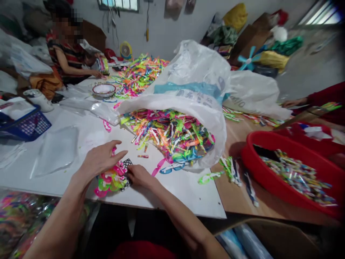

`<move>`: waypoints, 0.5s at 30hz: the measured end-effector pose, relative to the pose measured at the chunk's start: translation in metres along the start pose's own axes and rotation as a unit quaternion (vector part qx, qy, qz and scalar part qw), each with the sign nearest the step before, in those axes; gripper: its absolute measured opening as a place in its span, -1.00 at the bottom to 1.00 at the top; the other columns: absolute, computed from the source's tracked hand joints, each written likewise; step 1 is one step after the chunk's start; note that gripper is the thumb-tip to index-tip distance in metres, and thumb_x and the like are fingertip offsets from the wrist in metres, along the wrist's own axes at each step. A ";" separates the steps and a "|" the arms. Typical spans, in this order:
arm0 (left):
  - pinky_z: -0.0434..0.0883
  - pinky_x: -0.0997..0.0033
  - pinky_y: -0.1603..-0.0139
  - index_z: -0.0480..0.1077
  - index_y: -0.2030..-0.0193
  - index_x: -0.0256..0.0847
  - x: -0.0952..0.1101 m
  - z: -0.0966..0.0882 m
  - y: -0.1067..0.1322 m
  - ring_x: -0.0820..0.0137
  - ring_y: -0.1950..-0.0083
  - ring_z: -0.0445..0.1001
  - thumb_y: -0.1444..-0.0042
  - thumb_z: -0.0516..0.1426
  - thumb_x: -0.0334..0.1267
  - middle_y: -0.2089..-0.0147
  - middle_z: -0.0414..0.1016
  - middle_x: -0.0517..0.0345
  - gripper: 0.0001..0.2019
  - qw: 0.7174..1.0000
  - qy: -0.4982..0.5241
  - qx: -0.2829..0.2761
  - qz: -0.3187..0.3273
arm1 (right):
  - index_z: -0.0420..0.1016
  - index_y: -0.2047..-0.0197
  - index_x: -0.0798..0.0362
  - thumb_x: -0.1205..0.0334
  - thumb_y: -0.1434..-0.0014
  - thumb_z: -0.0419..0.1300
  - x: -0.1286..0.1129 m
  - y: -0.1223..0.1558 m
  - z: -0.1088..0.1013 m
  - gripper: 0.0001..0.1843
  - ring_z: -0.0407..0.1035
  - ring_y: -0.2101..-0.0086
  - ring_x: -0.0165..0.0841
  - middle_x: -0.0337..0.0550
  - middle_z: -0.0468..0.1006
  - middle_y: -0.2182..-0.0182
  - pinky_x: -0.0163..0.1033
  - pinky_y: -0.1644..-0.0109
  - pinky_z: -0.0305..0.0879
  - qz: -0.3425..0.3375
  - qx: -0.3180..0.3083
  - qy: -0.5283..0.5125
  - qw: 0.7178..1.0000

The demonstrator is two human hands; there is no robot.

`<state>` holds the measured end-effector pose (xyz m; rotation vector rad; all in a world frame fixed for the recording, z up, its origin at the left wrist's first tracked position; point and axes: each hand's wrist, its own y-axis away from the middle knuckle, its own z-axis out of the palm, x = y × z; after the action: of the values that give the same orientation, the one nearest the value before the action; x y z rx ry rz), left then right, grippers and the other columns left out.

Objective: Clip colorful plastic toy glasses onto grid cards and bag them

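Near the front edge of the white table, a small stack of pink and yellow-green plastic pieces [111,181] lies beside a black perforated holder [126,167]. My left hand [99,160] is over the stack, its thumb and fingers apart; part of the stack is hidden under it. At the holder's right side my right hand [140,176] has its fingers closed on the edge. Ahead, a big white sack [199,79] lies with its mouth towards me, full of colourful plastic toy pieces [172,135]. A blue piece [174,167] and a pink one [158,167] lie just outside it.
To the right stands a red basin [250,158] of small wrapped items. At left are a blue basket [35,124] and clear plastic bags [58,149]. A person [67,54] sits at the far left by a colourful heap [145,72]; another person's sleeve [327,97] shows at right.
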<state>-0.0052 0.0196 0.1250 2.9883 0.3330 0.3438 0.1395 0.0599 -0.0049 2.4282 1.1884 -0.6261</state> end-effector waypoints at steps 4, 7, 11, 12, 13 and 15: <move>0.33 0.07 0.02 0.25 -0.17 -0.12 -0.009 0.000 -0.004 0.02 0.02 0.47 -0.12 -0.15 0.14 0.02 0.51 -0.02 -0.42 1.000 -0.010 -0.001 -0.007 | 0.40 0.08 0.13 0.39 -0.17 0.05 0.049 -0.002 -0.048 -0.75 0.43 0.17 -0.27 0.00 0.54 0.19 -0.29 0.15 0.28 0.098 0.077 0.064 0.990; 0.32 0.05 0.00 0.24 -0.17 -0.12 -0.010 0.001 -0.002 0.02 -0.02 0.45 -0.15 -0.19 0.10 -0.01 0.49 -0.02 -0.44 1.000 -0.004 0.002 -0.010 | 0.38 0.05 0.27 0.46 -0.19 -0.05 0.073 -0.010 -0.066 -0.70 0.45 0.20 -0.17 0.19 0.52 0.24 -0.21 0.19 0.31 0.231 0.125 0.188 0.946; 0.32 0.11 0.00 0.25 -0.16 -0.11 -0.008 -0.001 0.002 0.10 0.01 0.46 -0.15 -0.17 0.06 0.06 0.53 0.04 -0.47 0.999 0.002 -0.041 0.030 | 0.28 -0.06 0.41 0.49 -0.17 -0.06 0.085 -0.014 -0.054 -0.62 0.46 0.26 -0.16 0.28 0.51 0.30 -0.23 0.25 0.33 0.230 0.131 0.270 0.926; 0.33 0.12 0.00 0.26 -0.16 -0.10 -0.007 -0.001 0.003 0.12 0.02 0.47 -0.15 -0.17 0.05 0.08 0.54 0.05 -0.47 0.998 0.001 -0.046 0.041 | 0.25 -0.07 0.42 0.46 -0.18 -0.03 0.087 -0.012 -0.050 -0.61 0.45 0.27 -0.15 0.28 0.50 0.31 -0.22 0.26 0.34 0.227 0.133 0.281 0.923; 0.33 0.13 0.01 0.26 -0.16 -0.10 -0.005 -0.001 0.003 0.13 0.03 0.47 -0.15 -0.17 0.04 0.08 0.54 0.06 -0.48 0.998 -0.003 -0.047 0.050 | 0.24 -0.07 0.42 0.42 -0.18 -0.01 0.089 -0.009 -0.047 -0.61 0.45 0.27 -0.15 0.28 0.49 0.30 -0.22 0.26 0.34 0.228 0.135 0.290 0.920; 0.33 0.13 0.00 0.26 -0.15 -0.09 -0.001 0.001 0.002 0.14 0.03 0.47 -0.16 -0.18 0.01 0.04 0.53 0.05 -0.49 0.998 -0.017 -0.035 0.055 | 0.27 -0.02 0.41 0.35 -0.20 0.03 0.094 -0.004 -0.042 -0.64 0.45 0.25 -0.14 0.31 0.47 0.26 -0.21 0.24 0.35 0.236 0.139 0.304 0.913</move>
<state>-0.0061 0.0171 0.1245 2.9458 0.1487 0.3095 0.1977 0.1437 -0.0210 3.1269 0.6599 0.1397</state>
